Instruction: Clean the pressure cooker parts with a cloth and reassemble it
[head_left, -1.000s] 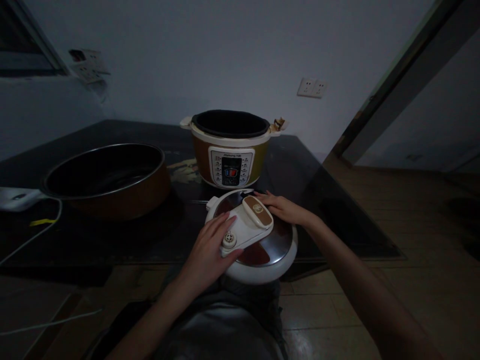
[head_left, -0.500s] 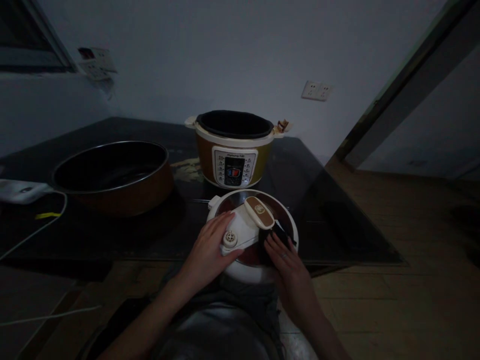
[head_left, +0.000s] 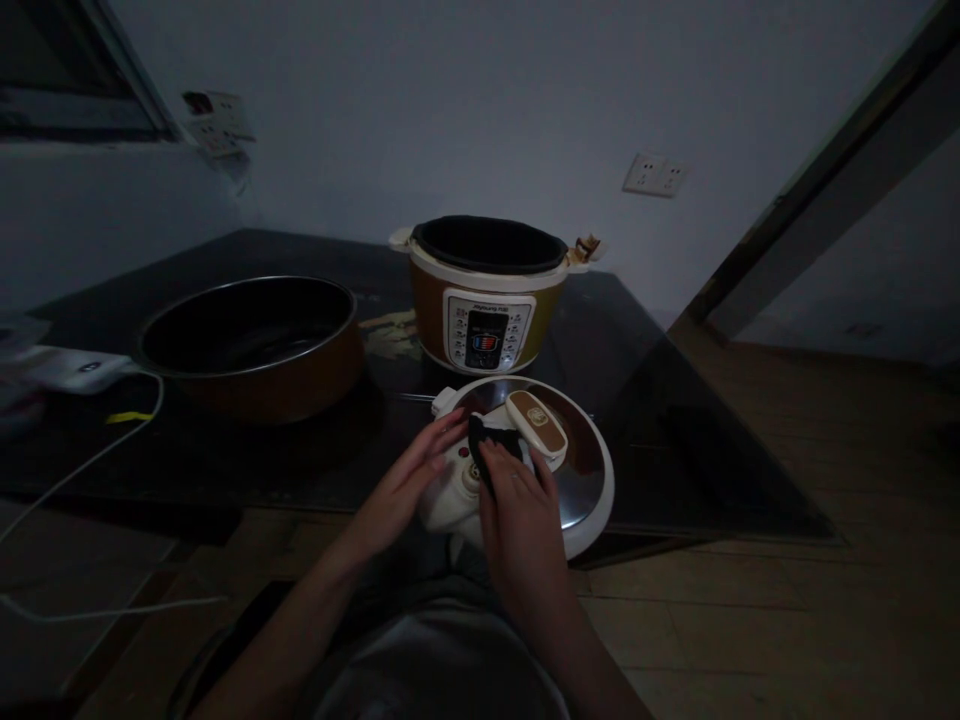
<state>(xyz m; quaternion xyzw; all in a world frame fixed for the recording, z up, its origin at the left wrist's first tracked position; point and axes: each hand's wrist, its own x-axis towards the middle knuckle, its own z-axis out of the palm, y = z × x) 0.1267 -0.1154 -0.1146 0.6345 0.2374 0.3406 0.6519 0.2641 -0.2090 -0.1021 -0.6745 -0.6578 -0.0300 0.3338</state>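
Note:
The white-rimmed pressure cooker lid (head_left: 589, 460) lies at the table's front edge, its brown-topped handle (head_left: 538, 420) facing up. My left hand (head_left: 409, 480) holds the lid's left side, fingers stretched along it and thumb close beside them. My right hand (head_left: 521, 500) presses a black cloth (head_left: 495, 437) onto the lid between the handle and the round valve (head_left: 472, 476), with its fingers bent over the cloth. Behind the lid stands the electric pressure cooker (head_left: 491, 320), uncovered, with a dark inner pot (head_left: 491, 245) in it.
A wide brown pot (head_left: 300, 375) stands on the dark table (head_left: 637, 400) to the left. Next to it are a white power strip (head_left: 82, 368) and its cable (head_left: 90, 462). Wall sockets (head_left: 654, 175) are at the back.
My right hand has moved the black cloth from the lid's right side leftward, across to the valve area. The lid has turned, and my left hand has shifted toward its left edge.

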